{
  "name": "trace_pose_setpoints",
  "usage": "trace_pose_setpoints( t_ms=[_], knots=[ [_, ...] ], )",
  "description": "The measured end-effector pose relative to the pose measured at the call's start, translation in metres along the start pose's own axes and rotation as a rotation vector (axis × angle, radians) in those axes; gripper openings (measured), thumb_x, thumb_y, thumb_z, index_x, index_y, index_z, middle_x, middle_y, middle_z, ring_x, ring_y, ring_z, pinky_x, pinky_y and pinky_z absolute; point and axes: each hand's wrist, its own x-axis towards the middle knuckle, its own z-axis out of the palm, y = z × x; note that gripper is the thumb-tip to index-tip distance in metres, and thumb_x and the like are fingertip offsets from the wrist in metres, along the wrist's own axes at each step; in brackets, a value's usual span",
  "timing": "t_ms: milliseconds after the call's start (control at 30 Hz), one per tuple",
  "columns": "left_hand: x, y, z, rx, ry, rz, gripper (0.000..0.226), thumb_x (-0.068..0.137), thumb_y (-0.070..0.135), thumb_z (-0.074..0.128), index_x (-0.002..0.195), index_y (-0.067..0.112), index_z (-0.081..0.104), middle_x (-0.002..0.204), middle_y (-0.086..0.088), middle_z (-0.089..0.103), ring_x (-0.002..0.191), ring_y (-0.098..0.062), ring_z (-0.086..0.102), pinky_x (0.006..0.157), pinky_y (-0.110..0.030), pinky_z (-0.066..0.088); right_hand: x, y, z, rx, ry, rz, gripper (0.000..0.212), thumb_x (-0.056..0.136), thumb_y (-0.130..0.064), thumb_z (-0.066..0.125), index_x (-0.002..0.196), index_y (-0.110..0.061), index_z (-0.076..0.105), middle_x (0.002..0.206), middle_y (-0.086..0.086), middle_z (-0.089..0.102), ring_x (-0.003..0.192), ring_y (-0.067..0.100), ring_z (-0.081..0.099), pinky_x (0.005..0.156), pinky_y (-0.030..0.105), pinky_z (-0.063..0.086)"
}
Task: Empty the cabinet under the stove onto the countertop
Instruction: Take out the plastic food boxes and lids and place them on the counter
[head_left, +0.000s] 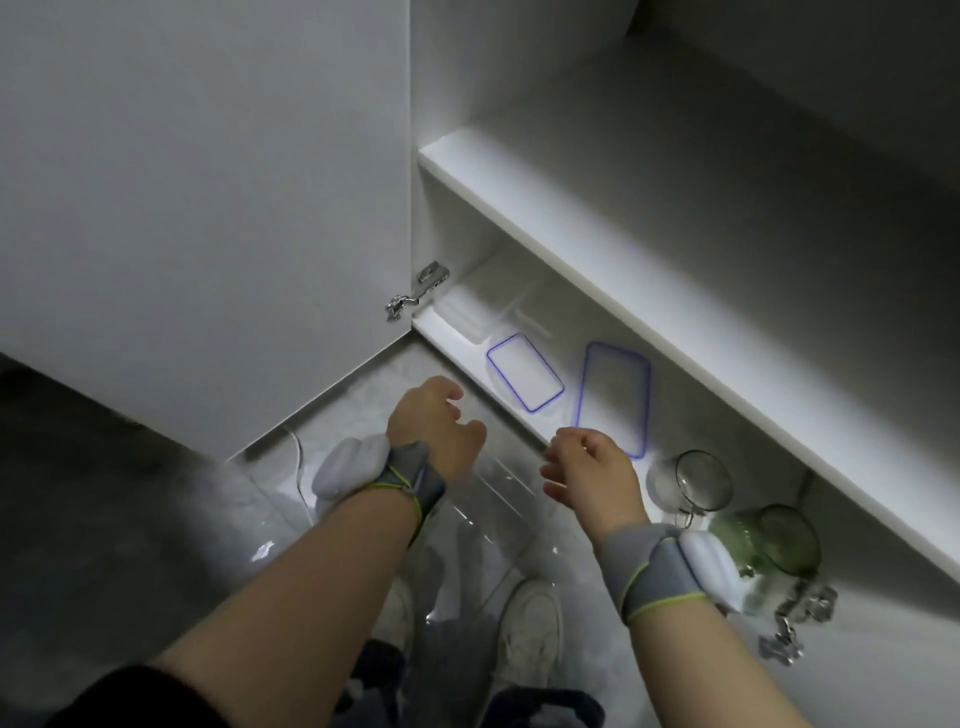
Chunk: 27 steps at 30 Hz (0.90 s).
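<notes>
Lifting what appeared to be a clear container (483, 514), the person stood just in front of the bottom shelf (457, 348) of the open cabinet (649, 156). The left hand (436, 431) and right hand (589, 467) were both curled, seemingly clenched on the container's far rim; its transparency made the exact contact hard to confirm. The container hung above the floor (363, 384), forward of the shelf's front edge and over the person's shoes (530, 618). On the bottom shelf lay a small blue-rimmed lid (524, 371) and, just to its right, a large blue-rimmed lid (613, 397). Stacked clear tubs (483, 312) sat toward the shelf's back left corner near the door hinge (415, 291), and a clear glass jar (691, 480) and a green glass jar (769, 540) lay on their sides at the shelf's right end. The upper shelf (623, 234) above showed nothing on it, so the task seemed partly done. The bench was out of view. To do this step well, the container should probably be kept level with both hands spread along the rim, raised clear of the shelf edge, and set down flat on the bench. The two glass jars are best carried singly, as they could roll or chip.
</notes>
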Motion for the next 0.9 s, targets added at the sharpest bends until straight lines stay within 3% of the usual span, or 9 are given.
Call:
trace_pose_setpoints(
  t_ms=[133,233,300,467,700,900],
  knots=[
    [0.029,-0.014,0.024,0.056,-0.024,0.030,0.041,0.083,0.021,0.063,0.121,0.012,0.053,0.118,-0.009,0.059,0.106,-0.025,0.057,0.082,-0.023,0.041,0.039,0.017,0.009,-0.159,0.016,-0.055,0.005,0.076,-0.031,0.055,0.079,-0.028,0.058,0.090,0.007,0.066,0.095,0.032,0.064,0.090,0.051,0.050],
    [0.057,-0.020,0.047,0.081,-0.030,0.066,0.043,0.082,0.022,0.064,0.122,0.011,0.053,0.123,-0.013,0.056,0.110,-0.029,0.055,0.092,-0.031,0.046,0.069,0.030,0.013,-0.227,0.033,-0.072,0.010,0.076,-0.032,0.056,0.085,-0.029,0.057,0.094,0.008,0.067,0.097,0.034,0.064,0.090,0.050,0.050],
    [0.075,-0.022,0.061,0.108,-0.034,0.117,0.044,0.082,0.024,0.064,0.123,0.012,0.052,0.124,-0.012,0.055,0.108,-0.028,0.056,0.090,-0.027,0.042,0.085,0.034,0.015,-0.233,0.043,-0.079,0.010,0.073,-0.036,0.056,0.080,-0.030,0.057,0.091,0.006,0.067,0.096,0.033,0.064,0.089,0.051,0.050],
    [0.117,-0.029,0.085,0.145,0.024,0.248,0.049,0.082,0.025,0.064,0.128,0.014,0.049,0.130,-0.010,0.047,0.098,-0.027,0.060,0.085,-0.022,0.038,0.125,0.045,0.021,-0.258,0.047,-0.112,0.005,0.079,-0.028,0.057,0.084,-0.029,0.057,0.081,-0.002,0.062,0.097,0.032,0.064,0.090,0.050,0.050],
    [0.167,-0.065,0.106,0.292,0.024,0.375,0.062,0.079,0.027,0.068,0.131,0.009,0.042,0.138,-0.013,0.035,0.102,-0.036,0.057,0.089,-0.040,0.046,0.151,0.088,0.026,-0.213,0.023,-0.076,0.013,0.084,-0.019,0.058,0.097,-0.024,0.059,0.094,0.010,0.066,0.093,0.030,0.064,0.088,0.048,0.052],
    [0.202,-0.079,0.130,0.267,0.062,0.454,0.076,0.072,0.033,0.065,0.137,0.007,0.037,0.148,-0.011,0.026,0.107,-0.037,0.054,0.088,-0.043,0.049,0.165,0.120,0.031,-0.226,0.003,-0.108,0.018,0.085,-0.020,0.056,0.080,-0.038,0.058,0.092,0.006,0.067,0.093,0.029,0.063,0.089,0.050,0.050]
  ],
)
